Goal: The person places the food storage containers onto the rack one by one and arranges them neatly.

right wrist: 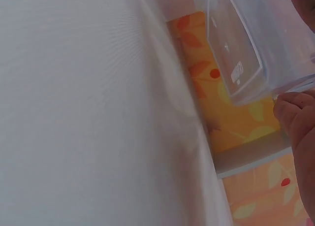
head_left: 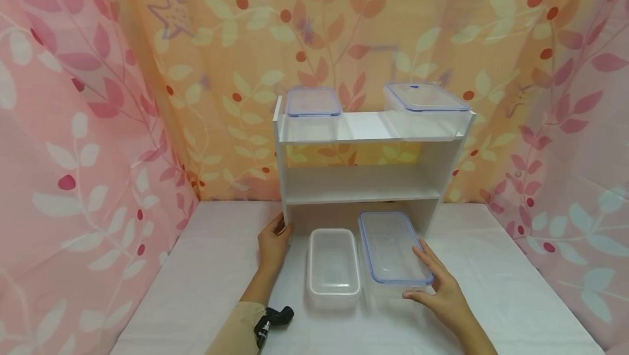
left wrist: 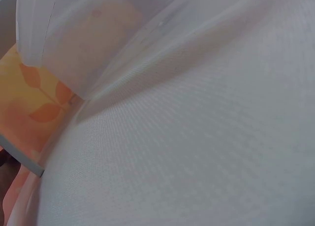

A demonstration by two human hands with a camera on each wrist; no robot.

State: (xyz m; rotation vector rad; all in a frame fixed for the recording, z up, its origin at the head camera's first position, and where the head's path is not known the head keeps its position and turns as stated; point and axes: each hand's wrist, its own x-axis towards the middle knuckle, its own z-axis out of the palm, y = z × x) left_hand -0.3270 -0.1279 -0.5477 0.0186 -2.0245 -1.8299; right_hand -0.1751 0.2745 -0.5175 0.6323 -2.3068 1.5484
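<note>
My right hand [head_left: 442, 289] grips a clear plastic food container with a blue-edged lid [head_left: 395, 248], fingers along its right side and thumb at its front corner. In the right wrist view this container [right wrist: 241, 53] shows clear of the white cloth, its label and underside visible. My left hand [head_left: 275, 243] holds the lower front edge of the left side panel of a white shelf unit [head_left: 283, 180]. Between the hands sits a smaller container with a whitish translucent lid [head_left: 334, 265], beside the blue-edged one and in front of the shelf.
Two more blue-edged containers stand on the shelf's top board, a small one [head_left: 313, 112] at left and a larger one [head_left: 426, 109] at right. A middle board [head_left: 363, 183] spans the unit. White cloth [head_left: 196, 289] covers the table; patterned curtains [head_left: 221, 98] surround it.
</note>
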